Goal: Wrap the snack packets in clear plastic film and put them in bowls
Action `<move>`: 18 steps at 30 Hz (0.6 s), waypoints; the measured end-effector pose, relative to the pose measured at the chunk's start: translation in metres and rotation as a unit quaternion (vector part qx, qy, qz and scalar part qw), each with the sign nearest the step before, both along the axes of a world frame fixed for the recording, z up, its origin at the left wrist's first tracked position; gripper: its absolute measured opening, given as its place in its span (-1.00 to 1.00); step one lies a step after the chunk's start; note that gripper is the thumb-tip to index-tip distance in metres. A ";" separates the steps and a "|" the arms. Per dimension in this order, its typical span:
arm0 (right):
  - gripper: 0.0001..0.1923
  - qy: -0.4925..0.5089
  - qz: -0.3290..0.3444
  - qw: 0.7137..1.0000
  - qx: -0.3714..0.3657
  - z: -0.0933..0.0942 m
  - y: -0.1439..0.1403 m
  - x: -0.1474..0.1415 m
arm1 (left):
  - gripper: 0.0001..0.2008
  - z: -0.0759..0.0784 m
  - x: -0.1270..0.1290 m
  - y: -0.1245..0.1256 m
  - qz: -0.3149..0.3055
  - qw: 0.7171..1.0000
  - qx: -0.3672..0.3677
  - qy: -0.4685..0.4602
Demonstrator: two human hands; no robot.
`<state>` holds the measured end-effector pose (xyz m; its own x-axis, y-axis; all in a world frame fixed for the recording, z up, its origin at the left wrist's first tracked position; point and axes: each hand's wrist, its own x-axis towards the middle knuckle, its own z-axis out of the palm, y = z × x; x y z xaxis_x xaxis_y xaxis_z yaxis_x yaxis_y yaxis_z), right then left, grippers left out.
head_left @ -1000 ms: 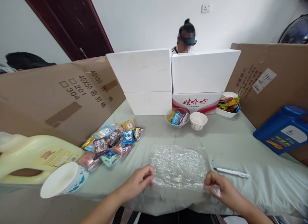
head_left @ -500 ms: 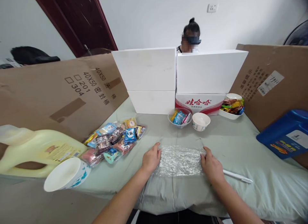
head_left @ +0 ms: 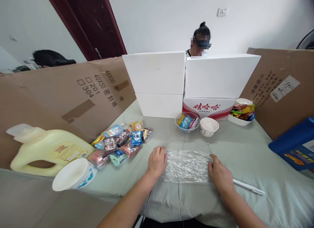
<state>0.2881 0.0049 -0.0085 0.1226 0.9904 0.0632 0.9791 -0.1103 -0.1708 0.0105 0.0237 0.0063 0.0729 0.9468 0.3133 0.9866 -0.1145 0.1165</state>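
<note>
My left hand [head_left: 157, 161] and right hand [head_left: 220, 174] apart, at opposite side edges of crinkled clear plastic sheet [head_left: 187, 166]; can't tell from here whether either grips it. Sheet lies on grey-green cloth [head_left: 176, 202] between my hands. White pen [head_left: 249, 187] just beside my right wrist. Farther off, left: heap of wrapped snacks [head_left: 122, 141]. Beyond, I see clear bowl [head_left: 186, 130] holding packets [head_left: 186, 122], small white bowl [head_left: 208, 133] beside it, then white boxes [head_left: 159, 74], person [head_left: 202, 33] behind.
</note>
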 end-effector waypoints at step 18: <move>-0.40 -0.033 0.287 0.956 0.052 -0.008 0.000 -0.030 | -0.34 -0.021 0.044 -0.015 -0.310 0.937 -0.163 -0.003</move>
